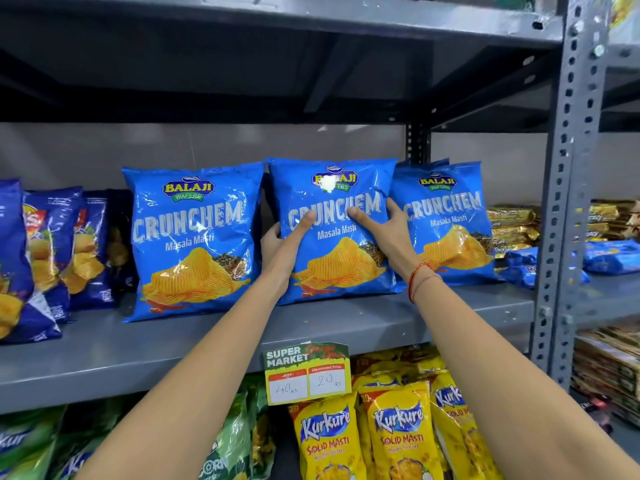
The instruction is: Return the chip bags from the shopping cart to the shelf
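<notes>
**Two hands steady a chip bag on a grey shelf**

A grey metal shelf (104, 355) holds three glossy blue chip bags standing upright in a row. The middle bag (334, 188) is gripped on both sides: the left hand (282, 249) clasps its left edge, the right hand (389, 233) its right edge, thumbs pressed across the front. A left bag (192, 237) and right bag (446, 220) flank it. Puffy, crinkled darker blue bags (52, 244) are cut off at the left. Yellow bags (398, 434) sit below, behind a price tag (306, 374). The shopping cart is out of sight.
</notes>
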